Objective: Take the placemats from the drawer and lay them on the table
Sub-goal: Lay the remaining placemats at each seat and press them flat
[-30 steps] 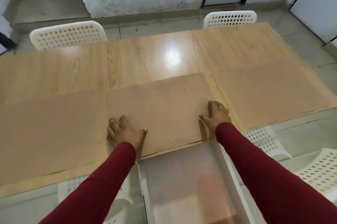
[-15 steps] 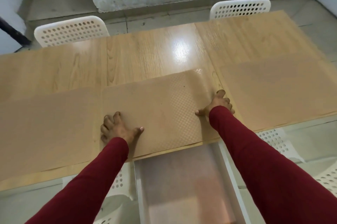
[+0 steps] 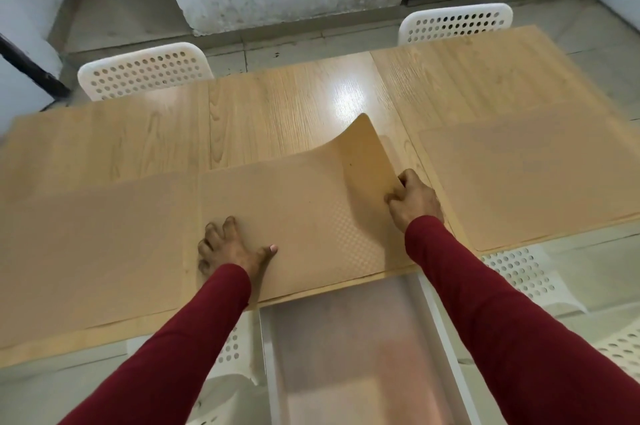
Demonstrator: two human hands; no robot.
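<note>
Centre of the frame, and it's all about the middle mat point(image 3: 298, 216). The right hand point(image 3: 414, 197) pinches that mat's right edge and has it peeled up off the desk point(image 3: 277, 113), so the far right corner curls into the air towards the upper middle of the picture. The left hand point(image 3: 230, 248) lies with fingers spread on the mat's near left corner, pinning that end down.

The relation that matters: the mat's long axis runs left to right across the frame, along the desk's near edge, and it spans from one hand to the other. The right hand sits at the lifted end, the left at the anchored end. Whatever comes next, a tug, a shift or a smoothing down, looks set to come from the right hand, pulling along that axis against the left hand's hold. Whether there's a second mat stuck beneath the raised one, I can't tell.

Either side of it, the left mat point(image 3: 93, 234) lies flat, its edge just beside the middle one, and the right mat point(image 3: 526, 182) lies flat at the right of the frame, a strip of bare desk between it and the right hand.

Bottom centre, the drawer point(image 3: 438, 338) stands pulled out under the desk's edge. Its pale floor shows, with a reddish blur that I can't identify, and no mats in the part visible.
</note>
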